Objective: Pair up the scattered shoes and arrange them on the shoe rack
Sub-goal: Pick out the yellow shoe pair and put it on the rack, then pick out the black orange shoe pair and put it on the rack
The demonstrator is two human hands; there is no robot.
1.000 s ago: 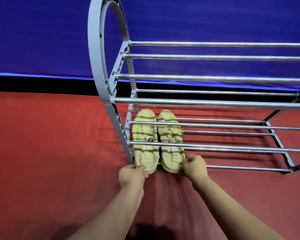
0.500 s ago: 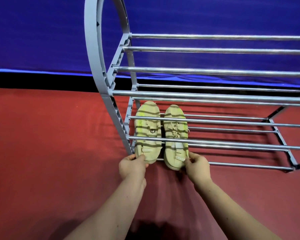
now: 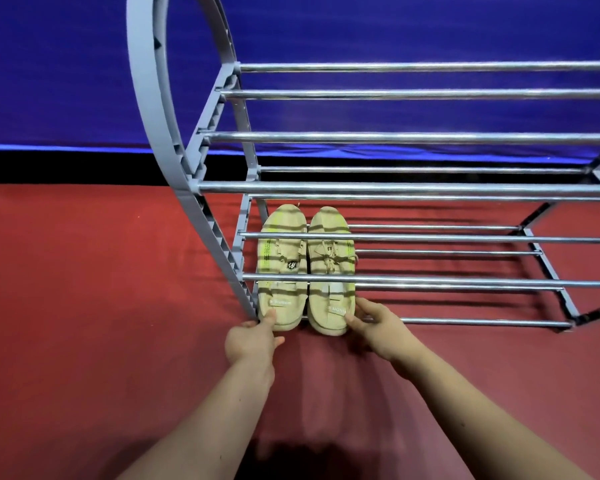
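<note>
Red floor [image 3: 84,306]: two grips [image 3: 250,344] [image 3: 381,330] hold two shoes [image 3: 281,249] [image 3: 329,261]

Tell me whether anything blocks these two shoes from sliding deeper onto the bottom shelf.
Nothing visible does. The left shoe and right shoe lie on the bottom rails of the shoe rack; higher rails cross above. The left hand and right hand hold the heels.
</note>
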